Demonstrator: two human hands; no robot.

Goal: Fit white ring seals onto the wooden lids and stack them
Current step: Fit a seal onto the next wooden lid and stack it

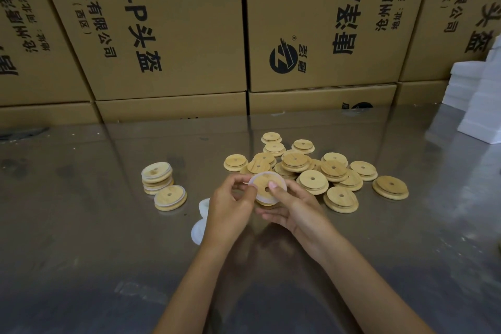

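Above the desk (108,225), between stack (156,177) and loose pile (311,168), both hands, left hand (230,210) and right hand (294,210), pinch one wooden lid (264,187), stretching its white ring seal (253,180); best worked evenly around the rim until seated.

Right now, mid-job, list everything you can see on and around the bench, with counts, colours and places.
Lid in hand: one, light wood with a centre hole, white ring seal partly around it, held above the table.
Loose lids: roughly twenty, light wood, piled beyond and right of the hands.
Finished stack: several sealed lids, far left; one more sealed lid leans against it.
Spare seals: count unclear, white, half hidden behind the left wrist.
Table: one, shiny grey metal.
Cardboard boxes: several, brown with black print, stacked behind.
Foam blocks: white, count unclear, far right.
Left hand: pinches the seal.
Right hand: holds the lid.
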